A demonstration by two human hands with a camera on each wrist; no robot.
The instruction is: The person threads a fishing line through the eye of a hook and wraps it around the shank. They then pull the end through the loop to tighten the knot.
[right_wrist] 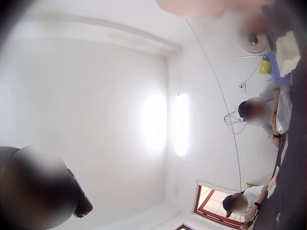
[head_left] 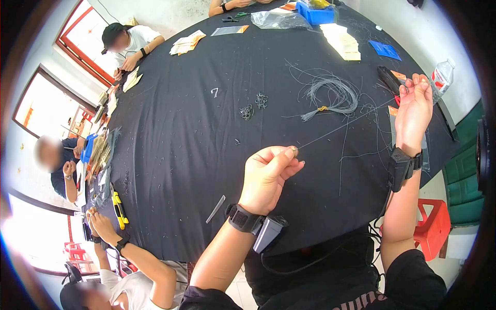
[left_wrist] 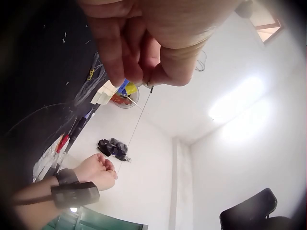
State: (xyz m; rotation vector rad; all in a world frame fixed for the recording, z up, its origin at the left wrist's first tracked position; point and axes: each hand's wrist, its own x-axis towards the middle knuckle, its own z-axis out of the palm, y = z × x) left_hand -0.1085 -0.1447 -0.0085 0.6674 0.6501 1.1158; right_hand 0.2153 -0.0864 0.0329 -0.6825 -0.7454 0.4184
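In the head view my left hand (head_left: 268,173) pinches a small dark piece at one end of a thin line (head_left: 330,132) over the table's near part. My right hand (head_left: 414,111), raised at the right, pinches the line's other part, and the line runs taut between the two hands. The left wrist view shows my left hand (left_wrist: 144,43) with the small dark tip (left_wrist: 151,89) below its fingertips, and my right hand (left_wrist: 98,171) farther off. A coil of grey line (head_left: 336,95) tied with yellow lies beyond the hands.
Two small dark piles (head_left: 247,112) lie mid-table on the black cloth (head_left: 181,155). Card stacks (head_left: 341,44), a blue box (head_left: 315,14), a bottle (head_left: 443,77) and a black-and-red tool (head_left: 388,80) stand or lie toward the far and right edges. Other people sit around the table, with yellow pliers (head_left: 119,209) at left.
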